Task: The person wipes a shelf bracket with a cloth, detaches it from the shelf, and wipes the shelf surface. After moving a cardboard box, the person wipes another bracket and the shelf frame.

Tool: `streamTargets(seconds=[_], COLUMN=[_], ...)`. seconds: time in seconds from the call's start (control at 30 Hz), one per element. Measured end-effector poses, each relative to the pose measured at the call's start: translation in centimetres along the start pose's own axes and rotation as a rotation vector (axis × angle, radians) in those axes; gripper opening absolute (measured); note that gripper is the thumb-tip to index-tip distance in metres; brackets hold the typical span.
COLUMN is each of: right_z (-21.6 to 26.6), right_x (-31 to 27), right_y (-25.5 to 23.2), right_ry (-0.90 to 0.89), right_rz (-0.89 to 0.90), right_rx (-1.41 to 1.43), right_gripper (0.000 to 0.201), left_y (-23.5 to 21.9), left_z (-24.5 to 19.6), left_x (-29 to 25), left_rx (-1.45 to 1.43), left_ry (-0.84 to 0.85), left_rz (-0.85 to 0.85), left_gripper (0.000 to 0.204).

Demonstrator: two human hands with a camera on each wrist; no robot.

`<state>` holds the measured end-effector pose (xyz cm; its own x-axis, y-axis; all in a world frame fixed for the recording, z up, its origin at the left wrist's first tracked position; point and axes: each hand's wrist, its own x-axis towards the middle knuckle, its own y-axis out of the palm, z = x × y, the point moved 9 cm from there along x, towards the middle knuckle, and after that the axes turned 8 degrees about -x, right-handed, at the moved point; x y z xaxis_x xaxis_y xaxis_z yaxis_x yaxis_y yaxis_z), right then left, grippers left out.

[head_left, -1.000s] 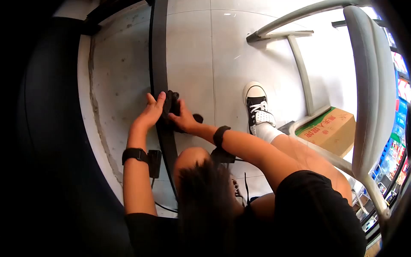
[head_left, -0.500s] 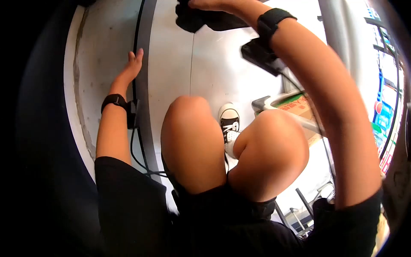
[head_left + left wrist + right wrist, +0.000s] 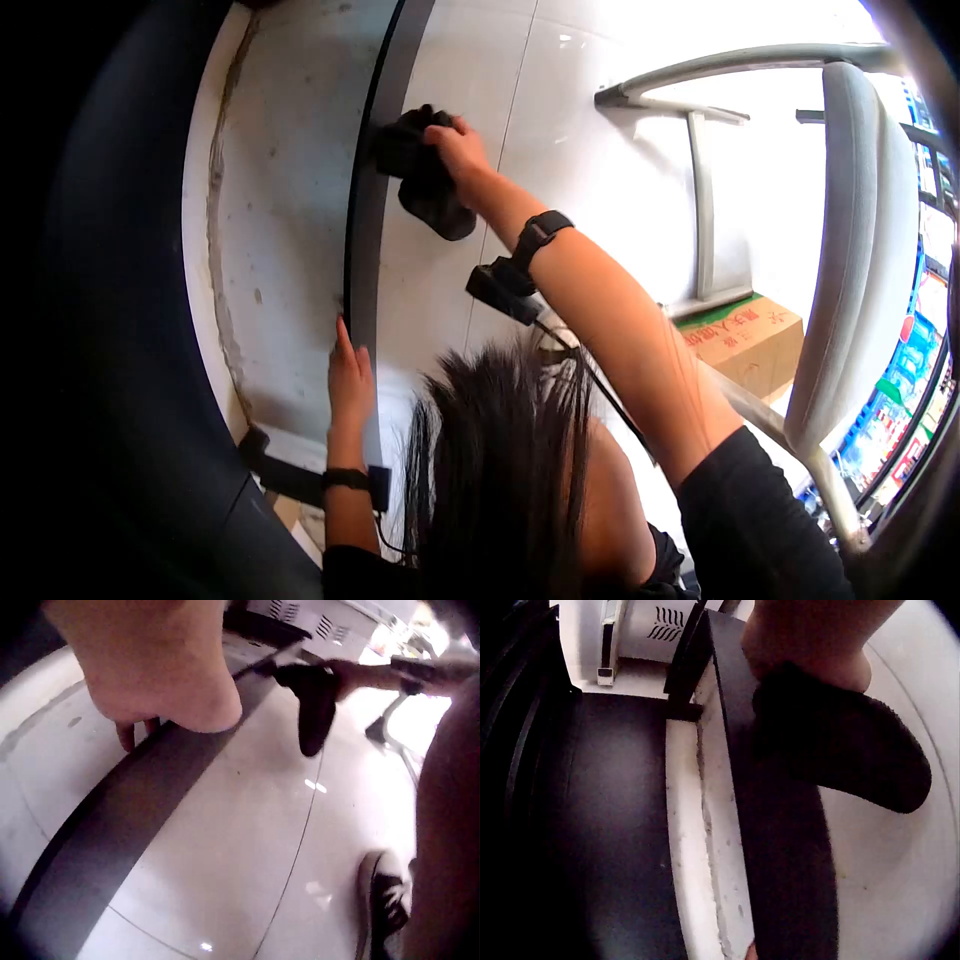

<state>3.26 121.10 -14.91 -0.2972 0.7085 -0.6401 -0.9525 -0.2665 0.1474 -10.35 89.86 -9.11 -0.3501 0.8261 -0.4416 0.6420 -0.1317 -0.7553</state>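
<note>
My right hand (image 3: 462,155) grips a bunched black cloth (image 3: 437,205) at the far part of a long dark grey bar (image 3: 392,90). The cloth's loose end hangs down over the floor side of the bar; in the right wrist view the fuzzy cloth (image 3: 847,742) partly covers the bar. Nearer the body, my left hand (image 3: 350,385) rests along the bar with straight fingers and holds nothing. From the left wrist, the heel of that hand (image 3: 165,682) shows over the bar, its fingertips pointing down at the far edge.
A grey metal-framed chair (image 3: 835,250) stands at the right, with a cardboard box (image 3: 750,345) by its legs. On the left runs a dark panel (image 3: 110,250) with a pale ledge. Cables trail from both wrist cameras. Hair covers the bottom centre of the head view.
Both hands were together at the cloth on the bar. The right hand then lifted the cloth away and brought it back over the bar. The left hand let go and now lies nearer the body.
</note>
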Motion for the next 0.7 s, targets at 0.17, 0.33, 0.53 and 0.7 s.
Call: streamTargets(seconds=[0.17, 0.33, 0.53, 0.7], right_z=[-1.2, -8.8, -24.3, -22.2], right_x=[-0.1, -3.0, -19.4, -15.2], right_y=[5.0, 8.2, 14.6, 13.8], right_ry=[0.025, -0.217, 0.106, -0.042], right_rz=[0.118, 0.061, 0.577, 0.36], right_rx=[0.408, 0.159, -0.278, -0.073], right_gripper=[0.031, 0.024, 0.031, 0.04], left_y=[0.0, -0.4, -0.3, -0.6], left_z=[0.2, -1.0, 0.3, 0.1], left_x=[0.9, 0.8, 0.8, 0.6], left_rx=[0.008, -0.013, -0.182, -0.153], left_ry=[0.126, 0.191, 0.227, 0.233], left_rz=[-0.099, -0.202, -0.217, -0.229], left_gripper=[0.053, 0.053, 0.052, 0.051])
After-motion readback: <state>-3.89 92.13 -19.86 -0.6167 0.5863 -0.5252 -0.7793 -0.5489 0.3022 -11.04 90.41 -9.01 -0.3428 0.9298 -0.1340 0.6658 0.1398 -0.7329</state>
